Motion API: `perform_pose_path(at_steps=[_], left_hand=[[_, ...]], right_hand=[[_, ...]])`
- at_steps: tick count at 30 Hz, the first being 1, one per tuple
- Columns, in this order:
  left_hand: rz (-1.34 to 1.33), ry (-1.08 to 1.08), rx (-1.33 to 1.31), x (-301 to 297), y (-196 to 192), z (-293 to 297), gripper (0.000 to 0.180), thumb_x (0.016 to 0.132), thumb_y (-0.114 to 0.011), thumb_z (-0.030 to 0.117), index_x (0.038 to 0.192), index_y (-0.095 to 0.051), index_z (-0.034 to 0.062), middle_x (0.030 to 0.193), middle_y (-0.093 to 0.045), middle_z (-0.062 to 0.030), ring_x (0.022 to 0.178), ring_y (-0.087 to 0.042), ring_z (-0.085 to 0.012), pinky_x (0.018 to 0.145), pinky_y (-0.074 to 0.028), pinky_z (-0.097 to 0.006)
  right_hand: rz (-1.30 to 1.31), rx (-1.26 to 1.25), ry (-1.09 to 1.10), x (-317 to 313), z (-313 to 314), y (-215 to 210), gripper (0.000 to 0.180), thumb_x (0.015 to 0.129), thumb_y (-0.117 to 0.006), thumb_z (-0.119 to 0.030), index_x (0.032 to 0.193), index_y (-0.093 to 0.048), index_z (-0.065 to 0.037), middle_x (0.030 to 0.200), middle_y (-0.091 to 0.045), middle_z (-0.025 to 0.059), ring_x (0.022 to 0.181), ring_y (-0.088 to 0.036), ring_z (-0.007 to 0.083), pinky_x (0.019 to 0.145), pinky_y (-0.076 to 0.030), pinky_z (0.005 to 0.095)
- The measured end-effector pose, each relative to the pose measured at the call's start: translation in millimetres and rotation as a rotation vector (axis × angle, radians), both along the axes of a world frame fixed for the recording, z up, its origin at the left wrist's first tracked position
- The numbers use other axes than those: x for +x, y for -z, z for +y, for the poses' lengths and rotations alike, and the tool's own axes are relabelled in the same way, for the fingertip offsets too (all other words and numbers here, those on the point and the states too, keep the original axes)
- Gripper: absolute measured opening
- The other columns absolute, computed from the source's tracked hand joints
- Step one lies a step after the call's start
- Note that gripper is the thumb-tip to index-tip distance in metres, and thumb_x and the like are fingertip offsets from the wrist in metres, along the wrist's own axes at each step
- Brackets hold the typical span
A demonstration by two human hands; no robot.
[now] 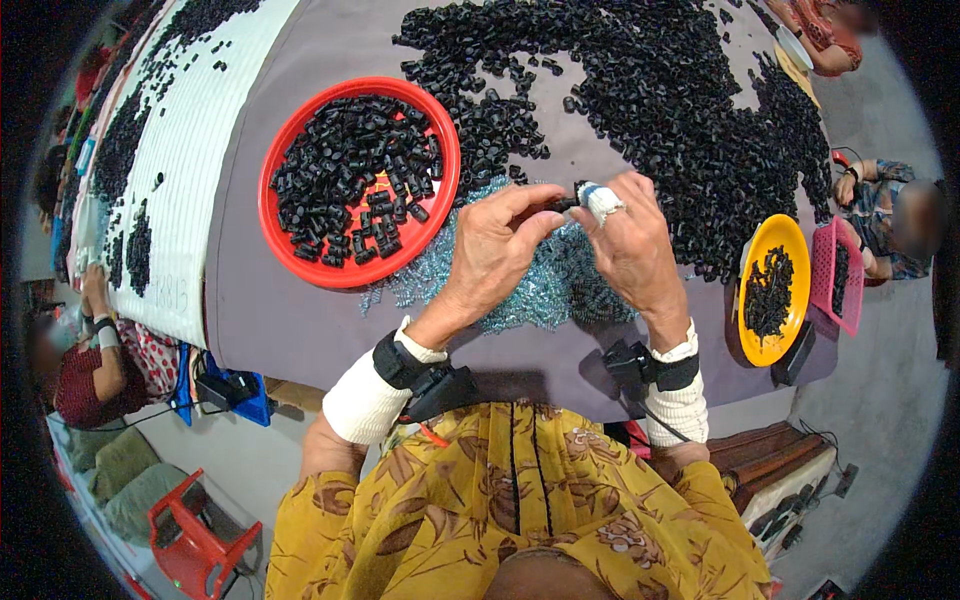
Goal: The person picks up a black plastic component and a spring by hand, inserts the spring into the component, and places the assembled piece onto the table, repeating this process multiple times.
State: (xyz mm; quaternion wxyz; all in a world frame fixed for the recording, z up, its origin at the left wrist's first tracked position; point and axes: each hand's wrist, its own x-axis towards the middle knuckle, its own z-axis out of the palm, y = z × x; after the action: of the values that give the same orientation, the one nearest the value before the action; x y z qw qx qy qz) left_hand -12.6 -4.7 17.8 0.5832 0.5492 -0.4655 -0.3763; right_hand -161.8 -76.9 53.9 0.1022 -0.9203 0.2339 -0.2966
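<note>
My left hand [490, 245] and my right hand [638, 245] meet over the table, thumbs and fingertips pinched together on a small black plastic part [566, 203]. White wrapping [601, 202] covers a finger of my right hand. Beneath both hands spreads a pile of tiny bluish metallic pieces that look like springs [540, 290]. To the left, a round red tray [266, 200] holds many short black cylindrical parts [345, 150]. A large heap of loose black parts [660, 110] covers the table beyond my hands. Fingers partly hide the held part.
On the right stand a yellow oval tray [800, 285] with slim black pieces and a pink basket [848, 310]. A white ribbed surface [190, 200] with black parts adjoins the grey tablecloth [300, 335]. Other people sit left and right. A red chair [205, 540] stands lower left.
</note>
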Motion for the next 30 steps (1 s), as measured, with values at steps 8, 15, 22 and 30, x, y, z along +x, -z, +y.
perform_pose_path(at_steps=[8, 15, 22, 30], left_hand=[[0.025, 0.073, 0.105, 7, -4, 2, 0.021, 0.084, -0.063, 0.005, 0.104, -0.067, -0.0023, 0.088, -0.063, -0.0053, 0.075, -0.061, -0.0101, 0.068, -0.049, -0.022], [0.091, 0.033, -0.016, 4, 3, 2, 0.019, 0.082, -0.062, 0.003, 0.1, -0.068, -0.0022, 0.079, -0.063, -0.0064, 0.067, -0.059, -0.0104, 0.06, -0.047, -0.022], [-0.007, 0.057, 0.041, 7, -2, 4, 0.019, 0.083, -0.061, 0.0, 0.101, -0.066, -0.0041, 0.085, -0.062, -0.0064, 0.073, -0.061, -0.0115, 0.065, -0.049, -0.022], [-0.1, 0.053, 0.019, 10, 0, 5, 0.019, 0.082, -0.061, 0.0, 0.1, -0.067, -0.0041, 0.085, -0.063, -0.0067, 0.073, -0.061, -0.0122, 0.066, -0.048, -0.023]], right_hand=[[0.022, -0.113, 0.056, 6, 6, 3, 0.013, 0.076, -0.064, -0.004, 0.085, -0.058, 0.003, 0.082, -0.053, 0.015, 0.081, -0.051, 0.0319, 0.074, -0.04, 0.0417], [0.095, -0.038, 0.026, 6, 8, 8, 0.008, 0.074, -0.058, 0.002, 0.079, -0.052, 0.002, 0.079, -0.048, 0.0148, 0.078, -0.048, 0.032, 0.071, -0.04, 0.0423], [0.061, 0.014, -0.037, 6, 6, 10, 0.009, 0.073, -0.057, 0.003, 0.078, -0.05, 0.002, 0.079, -0.049, 0.0155, 0.078, -0.049, 0.033, 0.071, -0.041, 0.0418], [0.11, -0.002, -0.081, 4, -2, 12, 0.008, 0.072, -0.058, 0.0, 0.073, -0.05, 0.001, 0.078, -0.05, 0.015, 0.078, -0.05, 0.0325, 0.072, -0.041, 0.0415]])
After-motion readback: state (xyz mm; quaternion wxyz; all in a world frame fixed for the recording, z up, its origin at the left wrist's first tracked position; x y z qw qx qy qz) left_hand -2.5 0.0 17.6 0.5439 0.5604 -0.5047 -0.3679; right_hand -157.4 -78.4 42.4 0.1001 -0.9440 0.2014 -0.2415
